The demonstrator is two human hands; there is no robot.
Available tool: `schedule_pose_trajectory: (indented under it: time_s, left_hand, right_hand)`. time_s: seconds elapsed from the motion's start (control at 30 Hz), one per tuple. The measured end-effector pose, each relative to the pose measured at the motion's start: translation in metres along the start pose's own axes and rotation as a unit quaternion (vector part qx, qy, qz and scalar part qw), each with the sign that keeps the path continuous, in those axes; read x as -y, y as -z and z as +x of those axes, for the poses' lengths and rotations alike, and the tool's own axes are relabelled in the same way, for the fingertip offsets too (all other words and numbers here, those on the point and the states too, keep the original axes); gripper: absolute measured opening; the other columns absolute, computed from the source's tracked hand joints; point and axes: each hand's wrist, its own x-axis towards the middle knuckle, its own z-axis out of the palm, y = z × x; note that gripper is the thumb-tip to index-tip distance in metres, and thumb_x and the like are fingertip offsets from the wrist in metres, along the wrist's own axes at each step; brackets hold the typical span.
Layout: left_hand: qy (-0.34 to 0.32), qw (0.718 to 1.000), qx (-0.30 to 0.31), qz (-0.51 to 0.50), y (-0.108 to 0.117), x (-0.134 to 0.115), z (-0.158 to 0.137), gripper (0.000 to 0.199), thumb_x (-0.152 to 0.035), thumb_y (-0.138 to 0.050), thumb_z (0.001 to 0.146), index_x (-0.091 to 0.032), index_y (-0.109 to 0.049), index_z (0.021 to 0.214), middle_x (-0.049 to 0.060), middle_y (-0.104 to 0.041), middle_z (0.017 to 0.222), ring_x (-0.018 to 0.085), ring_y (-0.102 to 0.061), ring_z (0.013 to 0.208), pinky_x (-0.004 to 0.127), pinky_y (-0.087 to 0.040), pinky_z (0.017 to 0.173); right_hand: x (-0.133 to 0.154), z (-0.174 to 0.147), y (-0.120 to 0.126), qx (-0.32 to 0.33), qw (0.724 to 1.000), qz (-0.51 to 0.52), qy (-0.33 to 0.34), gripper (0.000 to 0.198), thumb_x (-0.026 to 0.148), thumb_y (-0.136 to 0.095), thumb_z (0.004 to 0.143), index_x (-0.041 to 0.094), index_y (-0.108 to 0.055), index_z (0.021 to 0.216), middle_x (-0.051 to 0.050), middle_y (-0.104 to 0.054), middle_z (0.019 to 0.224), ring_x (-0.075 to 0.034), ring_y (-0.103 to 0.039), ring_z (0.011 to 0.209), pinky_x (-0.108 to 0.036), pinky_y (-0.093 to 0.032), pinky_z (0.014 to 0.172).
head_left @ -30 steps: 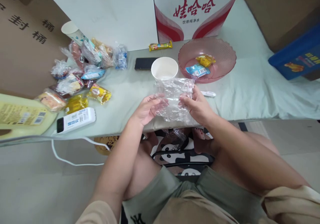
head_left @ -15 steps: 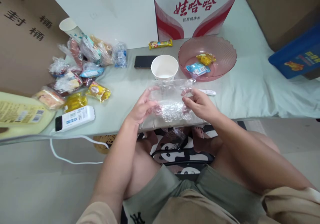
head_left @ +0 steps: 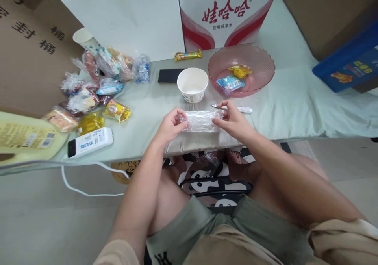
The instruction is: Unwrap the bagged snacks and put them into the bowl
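Between my two hands stretches a clear plastic wrapper (head_left: 201, 121), folded into a flat, crinkled strip near the table's front edge. My left hand (head_left: 173, 125) pinches its left end between thumb and fingers. At the right end, my right hand (head_left: 232, 119) grips it the same way. A white paper cup (head_left: 192, 84) stands upright just beyond the wrapper. Partly behind my right hand lies a small knife with a white handle (head_left: 245, 110). Beyond it sits a pink, scalloped bowl (head_left: 262, 80) holding a blue packet (head_left: 230, 82) and a yellow packet (head_left: 240, 71).
Wrapped snacks (head_left: 82, 99) are heaped at the left, by a tilted paper cup (head_left: 85, 40). A phone (head_left: 169, 76) and a yellow snack bar (head_left: 188, 55) lie behind the cup. White boxes (head_left: 126, 21) line the back. A white device (head_left: 91, 142) rests at the front left.
The plastic was spread taller between my hands; now it is folded down into a narrow strip. Both hands still hold its ends, and the view has shifted slightly.
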Motion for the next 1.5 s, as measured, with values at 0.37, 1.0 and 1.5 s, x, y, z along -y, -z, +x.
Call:
schedule_pose_trajectory:
  time_s: [0.37, 1.0, 1.5]
  left_hand:
    - [-0.048, 0.992, -0.087, 0.073, -0.017, 0.005, -0.003, 0.018, -0.031, -0.075, 0.078, -0.02, -0.063, 0.084, 0.001, -0.066, 0.077, 0.013, -0.062, 0.072, 0.025, -0.049, 0.069]
    - [0.004, 0.985, -0.028, -0.173, -0.051, 0.003, 0.005, 0.046, -0.046, -0.082, 0.075, -0.022, -0.063, 0.109, 0.0, -0.069, 0.084, 0.012, -0.061, 0.064, 0.025, -0.05, 0.061]
    - [-0.124, 0.97, -0.172, -0.116, -0.023, -0.006, 0.024, 0.015, -0.033, -0.06, 0.093, -0.021, -0.056, 0.086, 0.001, -0.064, 0.086, 0.012, -0.059, 0.077, 0.024, -0.044, 0.07]
  right_hand:
    - [0.001, -0.003, -0.005, -0.119, 0.991, -0.011, 0.064, 0.017, 0.032, -0.067, 0.076, 0.023, -0.053, 0.079, 0.0, -0.064, 0.09, -0.016, -0.056, 0.079, -0.032, -0.042, 0.077]
    - [-0.009, -0.009, -0.03, -0.028, 0.994, 0.08, 0.064, 0.056, 0.054, -0.078, 0.074, 0.028, -0.051, 0.115, -0.003, -0.062, 0.102, -0.02, -0.061, 0.098, -0.035, -0.051, 0.086]
    - [0.068, 0.03, -0.03, -0.131, 0.949, -0.243, 0.149, 0.017, 0.029, -0.07, 0.072, 0.023, -0.054, 0.074, 0.002, -0.055, 0.071, -0.014, -0.047, 0.064, -0.03, -0.037, 0.061]
